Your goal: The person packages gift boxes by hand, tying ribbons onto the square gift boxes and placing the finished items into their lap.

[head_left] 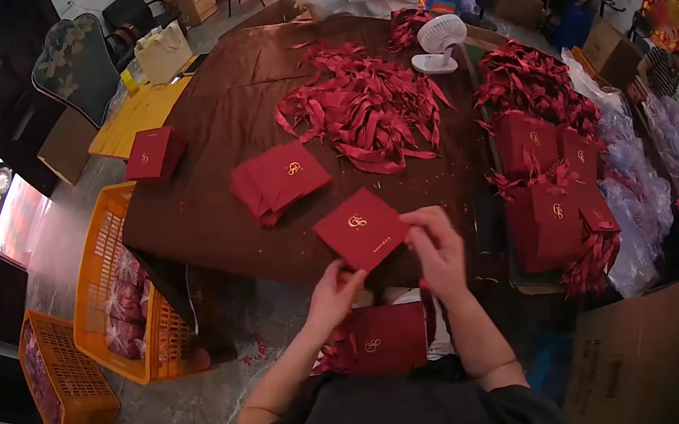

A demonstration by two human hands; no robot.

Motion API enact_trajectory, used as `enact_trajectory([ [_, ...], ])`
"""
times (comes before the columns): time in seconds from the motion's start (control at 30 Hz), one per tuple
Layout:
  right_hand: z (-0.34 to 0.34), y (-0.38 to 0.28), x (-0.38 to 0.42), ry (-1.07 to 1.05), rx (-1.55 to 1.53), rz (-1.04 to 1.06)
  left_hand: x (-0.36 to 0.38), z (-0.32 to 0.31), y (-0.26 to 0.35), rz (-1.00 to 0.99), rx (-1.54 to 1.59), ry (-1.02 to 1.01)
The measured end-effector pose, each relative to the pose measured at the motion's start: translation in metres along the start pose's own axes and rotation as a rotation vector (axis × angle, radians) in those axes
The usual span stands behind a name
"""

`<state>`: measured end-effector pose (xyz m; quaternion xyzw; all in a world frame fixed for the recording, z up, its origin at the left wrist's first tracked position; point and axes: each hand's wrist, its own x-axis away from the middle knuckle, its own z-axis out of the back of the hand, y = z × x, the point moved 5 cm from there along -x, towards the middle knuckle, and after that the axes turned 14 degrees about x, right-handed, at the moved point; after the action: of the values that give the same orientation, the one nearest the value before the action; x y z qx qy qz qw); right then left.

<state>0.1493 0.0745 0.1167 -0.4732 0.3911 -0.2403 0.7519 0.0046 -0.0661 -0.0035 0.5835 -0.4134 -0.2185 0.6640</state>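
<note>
Evidently, the left hand (339, 292) and the right hand (439, 252) both pinch a red card (361, 228), one at its near left corner and the other at its right corner, above the near edge of the brown bench (208, 204). A fanned stack (279, 182) of similar cards lies just beyond it to the left, with a smaller pile (154, 154) at the bench's left edge. Farther off, a heap of red ribbons (368, 104) spreads out near a white fan (439, 43).

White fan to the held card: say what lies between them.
From the white fan, a heap of red ribbons, then brown tablecloth up to the held card; head view.
</note>
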Motion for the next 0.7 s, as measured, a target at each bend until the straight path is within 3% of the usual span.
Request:
enact_trajectory([
  [0.03, -0.017, 0.021, 0.001, -0.067, 0.032, -0.069, 0.003, 0.007, 0.006, -0.001, -0.004, -0.002],
  [0.1, -0.039, 0.064, 0.004, -0.084, 0.191, -0.051, 0.014, 0.011, 0.044, -0.253, -0.826, -0.017],
  [0.2, -0.052, 0.084, 0.006, -0.054, 0.278, -0.025, -0.003, 0.014, 0.085, -0.654, -0.749, 0.294],
  [0.27, -0.056, 0.097, 0.007, -0.05, 0.204, -0.215, -0.042, 0.005, 0.084, -0.676, -0.849, 0.34],
  [0.3, -0.057, 0.105, 0.006, -0.047, 0.205, -0.211, -0.063, -0.002, 0.081, -0.706, -0.92, 0.369],
  [0.4, -0.056, 0.123, 0.006, -0.042, 0.13, -0.192, -0.102, -0.025, 0.077, -0.466, -0.948, 0.262],
  [0.5, -0.046, 0.124, 0.01, -0.059, 0.11, -0.265, -0.115, -0.031, 0.066, -0.44, -0.999, 0.22],
  [0.57, -0.035, 0.11, 0.004, -0.038, 0.136, -0.306, -0.112, -0.028, 0.062, -0.541, -0.929, 0.283],
  [0.6, -0.029, 0.1, -0.003, 0.053, 0.272, -0.112, -0.108, -0.025, 0.063, -0.574, -0.865, 0.285],
  [0.7, -0.027, 0.089, -0.016, 0.046, 0.405, -0.025, -0.092, -0.015, 0.07, -0.638, -0.748, 0.284],
])
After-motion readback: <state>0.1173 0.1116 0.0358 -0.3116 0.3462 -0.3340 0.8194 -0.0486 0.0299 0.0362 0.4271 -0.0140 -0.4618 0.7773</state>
